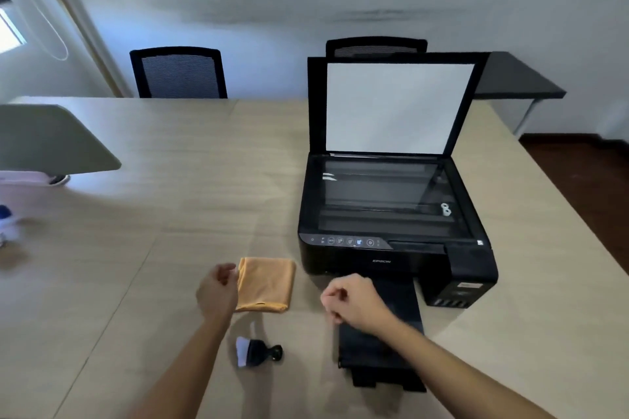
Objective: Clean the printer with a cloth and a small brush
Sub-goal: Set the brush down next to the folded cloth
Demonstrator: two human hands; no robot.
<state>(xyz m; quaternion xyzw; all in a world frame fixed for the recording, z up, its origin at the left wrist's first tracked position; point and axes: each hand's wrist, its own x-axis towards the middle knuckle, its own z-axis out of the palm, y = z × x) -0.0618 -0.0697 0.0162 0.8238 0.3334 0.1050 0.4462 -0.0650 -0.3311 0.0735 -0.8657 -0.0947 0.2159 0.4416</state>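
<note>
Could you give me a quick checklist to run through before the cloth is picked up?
1. Scanner lid raised, glass exposed: ok.
2. Orange cloth folded, flat on the table: ok.
3. Left hand at the cloth's edge, not yet gripping: ok.
4. Right hand free of tools: ok.
5. Small brush within reach: ok.
6. Printer powered off: cannot tell.

Dim bluish daylight from left window (12, 31), soft blur, warped edges
</note>
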